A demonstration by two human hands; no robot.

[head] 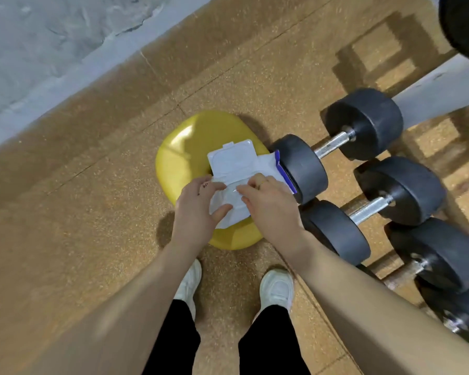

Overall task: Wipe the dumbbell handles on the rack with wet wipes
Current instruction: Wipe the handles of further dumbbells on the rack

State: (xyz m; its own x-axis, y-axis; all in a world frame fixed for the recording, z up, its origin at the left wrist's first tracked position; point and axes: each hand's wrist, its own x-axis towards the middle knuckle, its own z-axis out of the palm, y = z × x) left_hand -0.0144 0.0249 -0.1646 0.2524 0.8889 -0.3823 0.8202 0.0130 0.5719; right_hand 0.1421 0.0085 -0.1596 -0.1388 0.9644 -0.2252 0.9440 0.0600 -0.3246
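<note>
1. The wet wipes pack lies on a yellow stool directly under both hands, its flip lid standing open just beyond the fingertips.
2. The left hand holds the pack's near-left end, thumb curled over the soft white wrapper. The right hand lies over the opening, fingers bent down as if pinching a wipe; the pinch itself cannot be made out.
3. The pack looks light, soft and crinkly, so it will likely lift along with the wipe unless the left hand pins it down. A wipe should be limp, damp and easy to tear; take it by a corner at the opening.
4. The dumbbell handles sit just to the right of the right hand, between black weights: bare metal, stiff, heavy, probably smooth. Wrapping the wipe round the bar seems best.
5. Hidden: the pack's opening, under the right fingers. The rack and the nearest dumbbells are cut off at the right edge.
</note>
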